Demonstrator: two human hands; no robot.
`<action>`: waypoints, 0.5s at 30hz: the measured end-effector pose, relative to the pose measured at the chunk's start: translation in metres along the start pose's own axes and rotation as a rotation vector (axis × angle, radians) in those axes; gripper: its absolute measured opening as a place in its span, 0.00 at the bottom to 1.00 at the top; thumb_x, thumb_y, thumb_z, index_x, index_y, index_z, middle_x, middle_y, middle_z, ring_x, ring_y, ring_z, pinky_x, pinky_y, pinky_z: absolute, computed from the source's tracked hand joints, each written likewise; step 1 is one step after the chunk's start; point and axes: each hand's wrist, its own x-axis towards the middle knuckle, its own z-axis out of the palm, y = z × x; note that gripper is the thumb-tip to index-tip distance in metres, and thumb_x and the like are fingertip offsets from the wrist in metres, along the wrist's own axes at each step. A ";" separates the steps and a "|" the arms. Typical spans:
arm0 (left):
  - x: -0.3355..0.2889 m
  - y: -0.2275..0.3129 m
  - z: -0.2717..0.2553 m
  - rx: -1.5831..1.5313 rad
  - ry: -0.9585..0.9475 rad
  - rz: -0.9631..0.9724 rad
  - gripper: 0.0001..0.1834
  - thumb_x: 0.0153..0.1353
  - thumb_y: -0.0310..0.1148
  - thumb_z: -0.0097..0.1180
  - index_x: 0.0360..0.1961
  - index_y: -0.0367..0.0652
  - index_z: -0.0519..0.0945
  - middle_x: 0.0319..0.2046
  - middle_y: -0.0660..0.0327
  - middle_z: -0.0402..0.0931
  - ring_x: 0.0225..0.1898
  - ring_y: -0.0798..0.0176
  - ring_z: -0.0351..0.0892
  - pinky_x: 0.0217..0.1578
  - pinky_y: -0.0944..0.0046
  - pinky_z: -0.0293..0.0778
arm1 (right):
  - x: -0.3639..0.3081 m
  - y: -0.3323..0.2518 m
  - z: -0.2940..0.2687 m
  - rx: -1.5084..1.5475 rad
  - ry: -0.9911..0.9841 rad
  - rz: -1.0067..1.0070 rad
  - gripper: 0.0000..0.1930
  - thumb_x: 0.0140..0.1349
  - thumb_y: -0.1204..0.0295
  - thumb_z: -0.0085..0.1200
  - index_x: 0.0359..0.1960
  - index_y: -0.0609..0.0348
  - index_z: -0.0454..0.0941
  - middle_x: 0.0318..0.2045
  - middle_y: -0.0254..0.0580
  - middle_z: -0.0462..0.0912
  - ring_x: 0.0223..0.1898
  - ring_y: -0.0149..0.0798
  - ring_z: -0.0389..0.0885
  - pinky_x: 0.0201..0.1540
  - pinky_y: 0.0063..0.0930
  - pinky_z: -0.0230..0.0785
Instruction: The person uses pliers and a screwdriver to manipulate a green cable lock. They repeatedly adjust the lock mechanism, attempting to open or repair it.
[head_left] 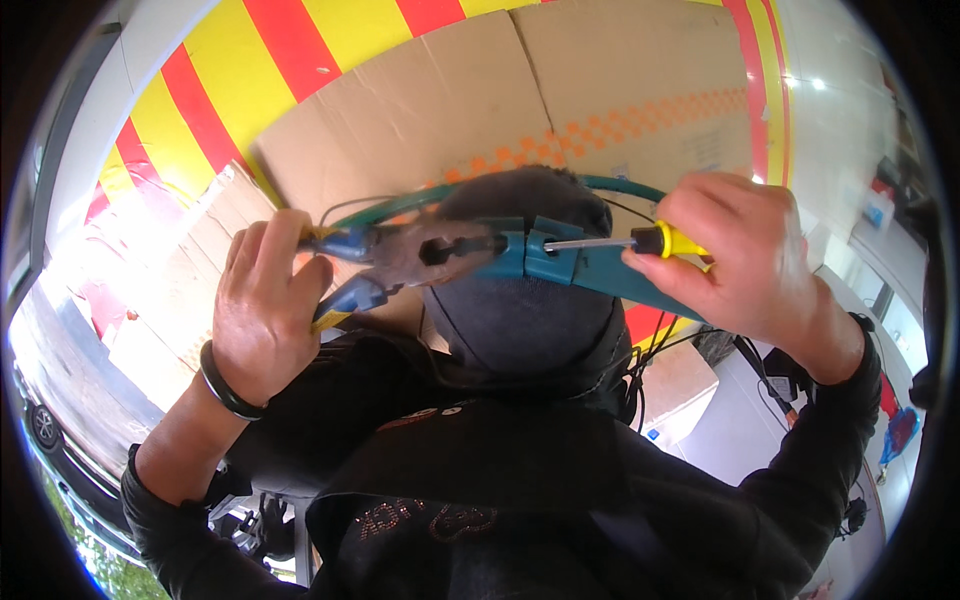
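Note:
My left hand [262,300] is closed around the blue handles of a pair of pliers [405,258]. Its worn metal jaws point right and grip the end of a teal plastic part [550,266]. From the other side, my right hand [745,250] holds a screwdriver [652,241] by its yellow and black handle. The screwdriver's thin shaft points left, with its tip at a slot in the teal part. A curved teal band [625,187] arcs behind, partly hidden by a dark rounded shape.
Under the hands is a dark grey rounded surface [525,325]. Cardboard [400,110] with an orange checkered strip lies beyond, bordered by red and yellow stripes [225,95]. Black cables [640,370] hang at the right of the dark shape, near a cardboard box [675,385].

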 end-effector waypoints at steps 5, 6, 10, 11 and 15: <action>0.004 0.002 0.000 0.092 0.051 0.030 0.10 0.39 0.17 0.61 0.27 0.32 0.79 0.46 0.44 0.72 0.45 0.45 0.76 0.46 0.54 0.74 | -0.003 -0.008 -0.027 0.132 -0.279 0.213 0.15 0.59 0.67 0.64 0.25 0.60 0.71 0.17 0.48 0.71 0.19 0.52 0.72 0.22 0.37 0.60; 0.004 0.003 0.000 0.105 0.046 0.021 0.10 0.39 0.17 0.61 0.27 0.32 0.79 0.47 0.44 0.72 0.45 0.45 0.76 0.46 0.54 0.74 | -0.002 -0.010 -0.030 0.117 -0.300 0.228 0.15 0.61 0.68 0.63 0.25 0.60 0.70 0.17 0.49 0.70 0.19 0.53 0.72 0.22 0.38 0.59; 0.003 0.006 -0.001 0.110 0.045 0.025 0.10 0.39 0.17 0.61 0.27 0.32 0.79 0.47 0.44 0.72 0.45 0.45 0.76 0.45 0.54 0.74 | 0.004 -0.015 -0.030 0.134 -0.326 0.227 0.15 0.62 0.67 0.61 0.25 0.60 0.69 0.16 0.50 0.70 0.19 0.55 0.72 0.22 0.40 0.59; 0.002 0.006 0.000 0.109 0.048 0.024 0.10 0.39 0.17 0.62 0.28 0.33 0.79 0.47 0.44 0.72 0.45 0.46 0.76 0.45 0.54 0.74 | 0.005 -0.016 -0.029 0.131 -0.327 0.222 0.15 0.62 0.67 0.61 0.25 0.60 0.69 0.16 0.50 0.70 0.19 0.55 0.72 0.22 0.40 0.59; 0.002 0.006 -0.001 0.107 0.054 0.026 0.10 0.40 0.17 0.62 0.28 0.33 0.78 0.46 0.45 0.72 0.44 0.46 0.76 0.44 0.55 0.74 | 0.004 -0.018 -0.025 0.154 -0.315 0.247 0.15 0.63 0.67 0.60 0.25 0.61 0.69 0.16 0.50 0.69 0.19 0.56 0.71 0.22 0.41 0.59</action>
